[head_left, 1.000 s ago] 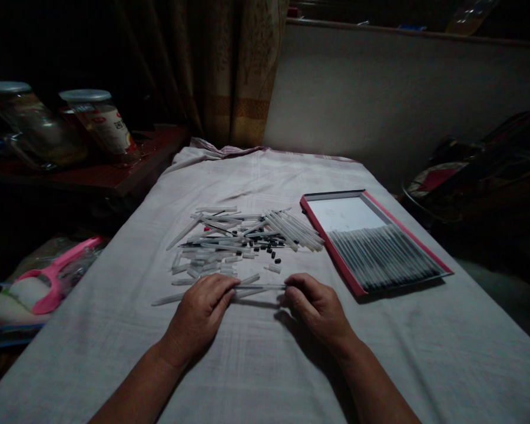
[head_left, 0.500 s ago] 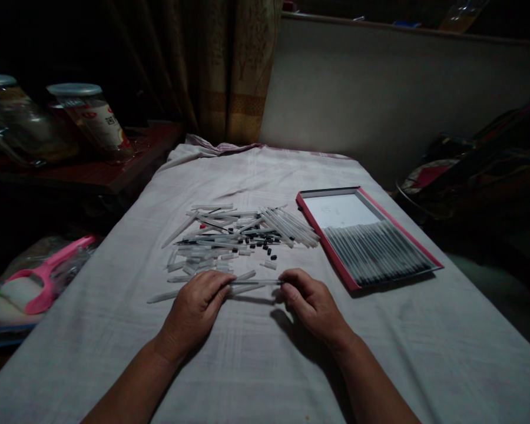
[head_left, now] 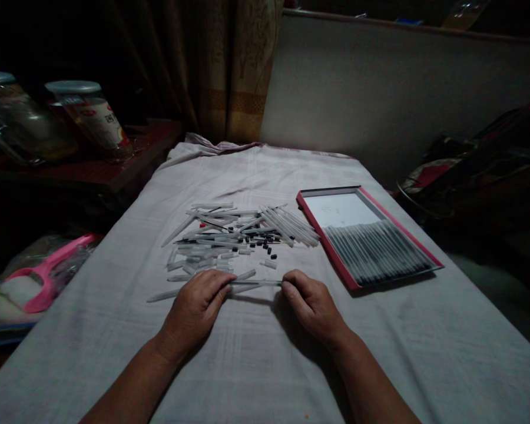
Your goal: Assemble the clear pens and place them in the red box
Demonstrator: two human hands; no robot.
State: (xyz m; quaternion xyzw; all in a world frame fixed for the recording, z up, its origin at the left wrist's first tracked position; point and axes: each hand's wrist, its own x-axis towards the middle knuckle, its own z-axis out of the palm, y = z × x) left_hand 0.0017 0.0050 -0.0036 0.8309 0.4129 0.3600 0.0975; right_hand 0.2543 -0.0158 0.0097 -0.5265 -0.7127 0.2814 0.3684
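Observation:
Between my two hands a slim pen (head_left: 260, 282) is held level above the cloth. My left hand (head_left: 203, 300) is closed round its left end, thumb against the fingers. The fingertips of my right hand (head_left: 309, 300) pinch the dark right end. Just beyond lies a loose pile of clear pen barrels (head_left: 287, 224), translucent caps (head_left: 194, 250) and small black plugs (head_left: 269, 250). Right of the pile, a shallow red-edged box (head_left: 331, 253) holds a row of pens (head_left: 373, 250) with dark ends, side by side over its near part.
A pale cloth (head_left: 265, 371) covers the table. To the left, a red side table (head_left: 132, 162) carries a lidded jar (head_left: 97, 121) and a glass jug (head_left: 26, 129). Pink-handled scissors (head_left: 48, 274) lie below it. A curtain (head_left: 221, 70) and a wall (head_left: 357, 88) stand behind.
My right hand has shifted very slightly to the right, its fingers closer together at the pen's dark end. My left hand and the pile look the same.

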